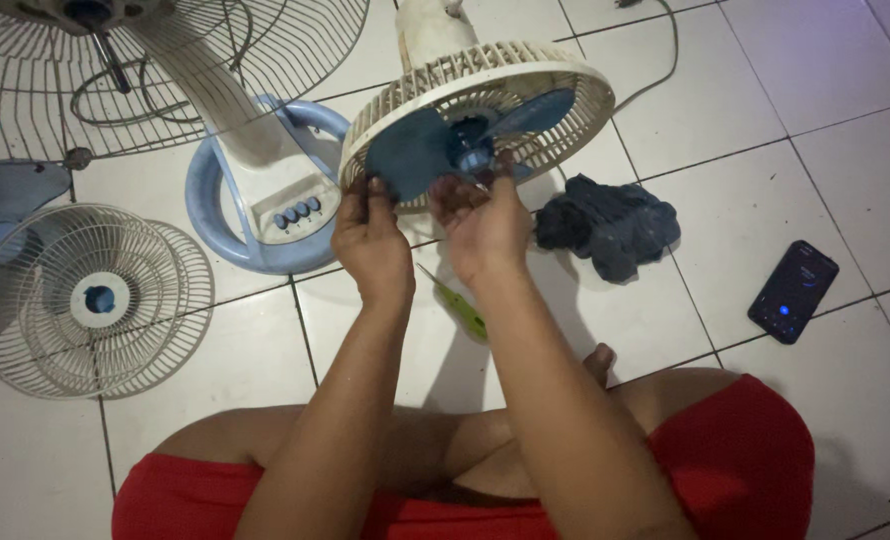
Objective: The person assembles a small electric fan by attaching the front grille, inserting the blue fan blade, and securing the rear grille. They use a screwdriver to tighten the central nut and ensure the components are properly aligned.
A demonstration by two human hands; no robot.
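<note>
- Two hands are up at the small fan (477,120), which stands tilted on the tiled floor (765,130) just ahead of my crossed legs, its cream rear guard open toward me.
- My left hand (370,235) holds the lower left rim of that guard, fingers (375,190) curled narrow around the edge beside one blue blade (410,152).
- My right hand (480,225) is at the middle of the fan, fingers pinched close on the blue hub (475,158); I cannot tell exactly which small part they hold.
- A second blade (535,112) points up and to the right, inside the guard.
- A green screwdriver (462,310) lies on the floor under my right wrist, partly hidden by the forearm.
- A dark blue rag (610,225) sits crumpled just to the right of the fan, touching or nearly touching its rim.
- A phone (793,290) with a lit screen lies well apart to the right.
- A bigger fan's round blue base (265,215), with a row of buttons, is just to the left of the small fan, its white stem leaning up and left.
- A round wire grille (90,298) lies flat at far left, and a larger wire guard (165,70) fills the top left corner.
</note>
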